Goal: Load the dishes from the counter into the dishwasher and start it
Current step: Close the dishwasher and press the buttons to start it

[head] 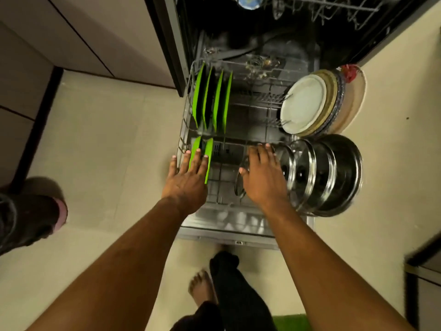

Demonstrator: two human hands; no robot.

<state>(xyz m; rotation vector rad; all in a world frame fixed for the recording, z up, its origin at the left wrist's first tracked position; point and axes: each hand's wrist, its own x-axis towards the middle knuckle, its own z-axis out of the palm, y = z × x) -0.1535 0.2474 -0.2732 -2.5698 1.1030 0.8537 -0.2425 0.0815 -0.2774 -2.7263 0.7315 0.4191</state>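
We see left hand (pixel 188 177) flat, fingers spread, over front green plates (pixel 209 149) in the pulled-out lower rack (pixel 186 125). Right hand (pixel 262 177) fingers straight, slightly apart, just beside glass lids (pixel 307 173); round plates (pixel 305 106) racked behind.

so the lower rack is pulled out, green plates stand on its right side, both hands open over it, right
No: the head view shows the green plates on the left side of the lower rack, not the right. It is pulled out, left hand and right hand open over it.
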